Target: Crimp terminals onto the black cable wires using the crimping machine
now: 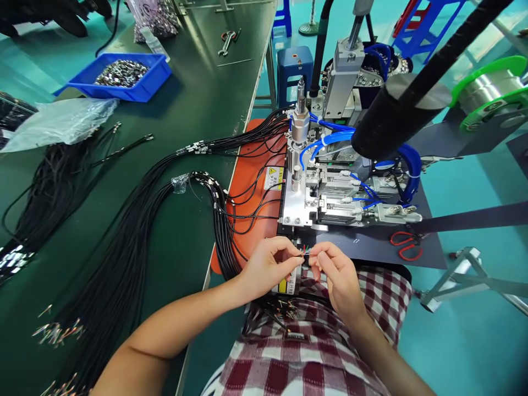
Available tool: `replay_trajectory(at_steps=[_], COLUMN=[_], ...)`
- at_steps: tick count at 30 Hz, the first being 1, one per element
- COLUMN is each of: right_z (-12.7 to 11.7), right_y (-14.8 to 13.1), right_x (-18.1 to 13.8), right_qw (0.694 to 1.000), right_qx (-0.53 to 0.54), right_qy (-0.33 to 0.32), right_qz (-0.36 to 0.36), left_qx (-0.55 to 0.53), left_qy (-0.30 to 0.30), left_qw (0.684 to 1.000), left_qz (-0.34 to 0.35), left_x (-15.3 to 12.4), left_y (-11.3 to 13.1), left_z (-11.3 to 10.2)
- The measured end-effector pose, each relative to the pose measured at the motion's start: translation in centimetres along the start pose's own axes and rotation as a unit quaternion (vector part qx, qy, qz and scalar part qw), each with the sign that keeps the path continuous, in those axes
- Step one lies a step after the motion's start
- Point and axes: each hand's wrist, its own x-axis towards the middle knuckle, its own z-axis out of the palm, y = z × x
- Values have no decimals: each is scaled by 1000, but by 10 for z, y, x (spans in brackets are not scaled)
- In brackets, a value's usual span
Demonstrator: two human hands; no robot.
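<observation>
My left hand [270,264] is closed in a pinch on the end of a thin cable, where short coloured wires [306,250] fan out, red and green among them. From the other side, the thumb and fingertips of my right hand [338,275] pinch the tips of those wires. Both hands are just in front of a metal bench machine [297,203] with cylinders and blue air tubes. Below them, a bundle of stripped wire ends [286,309] rests on the checkered cloth [284,357] over my lap. Most of the held cable is hidden by my fingers.
Long black cables [124,258] cover much of the green table [198,220], some reaching the machine over an orange base [251,165]. A blue tray [142,91] holds small metal parts. Red-handled scissors [406,246] lie at right. A black cylinder [383,118] hangs above the machine.
</observation>
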Motion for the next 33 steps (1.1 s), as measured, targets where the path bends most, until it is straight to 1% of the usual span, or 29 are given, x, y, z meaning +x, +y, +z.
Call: replay_trajectory(at_steps=[2,7,9,13,18,20,24,28,33], right_z=[-1,1,2,4,10,12,15,18,22], right_y=[-1,-3,-1,7,16,18,17,14,12], right_x=[3,6,6,6,4,2,-2,-5,-7], right_qw=[1000,998,997,999,999,998,990,987,987], right_qx=[10,60,68,52,4,-36,-109,-134,-138], right_qy=[3,-16,-17,-2,31,50,76,69,67], right_qz=[3,31,28,7,2,-18,-51,-49,-34], left_qx=[4,5,6,1,-40,-58,-71,-60,-115], left_qy=[-16,-52,-61,-67,-79,-70,-39,7,57], left_qw=[1000,999,998,998,996,996,997,998,991], left_qz=[0,-3,-5,-4,-26,-24,4,23,28], left_x=[-1,-3,-3,-2,-1,-1,-1,-2,-2], left_y=[2,5,6,6,3,1,0,1,-2], left_z=[-1,-3,-3,-4,-5,-4,0,3,8])
